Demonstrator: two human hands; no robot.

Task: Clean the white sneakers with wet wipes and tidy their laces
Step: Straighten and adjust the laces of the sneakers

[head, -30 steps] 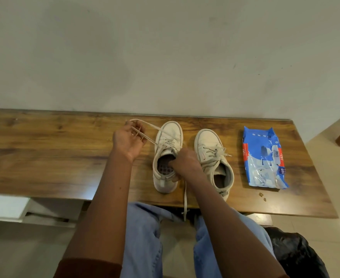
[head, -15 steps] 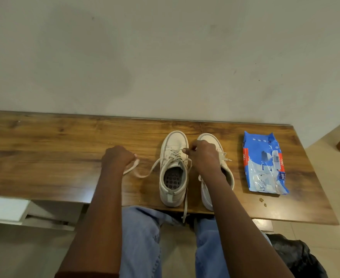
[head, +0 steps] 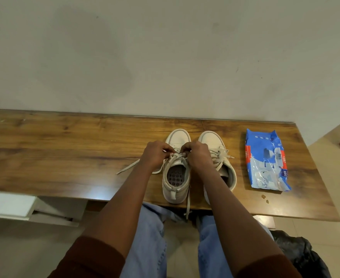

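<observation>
The left sneaker [head: 176, 173] of my white pair stands upright on the desk [head: 65, 149], toe toward the wall and heel close to the near edge, its perforated grey insole showing through the open mouth. My left hand [head: 156, 155] and right hand [head: 197, 155] meet over its tongue, just behind the toe cap, and both sets of fingers are curled closed, pinching the lace [head: 175, 157] where it crosses at the top eyelets. One loose end of that lace trails off to the left across the wood, and the other runs down along the right side of the shoe, past the heel and over the desk's front edge. The right sneaker [head: 219, 159] sits just beside the first, parallel to it and partly hidden behind my right wrist and forearm; its laces lie in a loose tangle over the tongue. Further right, well apart from the shoes, the blue and white pack of wet wipes [head: 266, 161] lies flat on the desk with its red-banded label facing up. A couple of small crumbs [head: 264, 198] rest on the wood near the pack's closest corner. Below the desk edge I see my blue jeans [head: 151, 237], and my dark red sleeves [head: 89, 259] are pushed up my forearms.
</observation>
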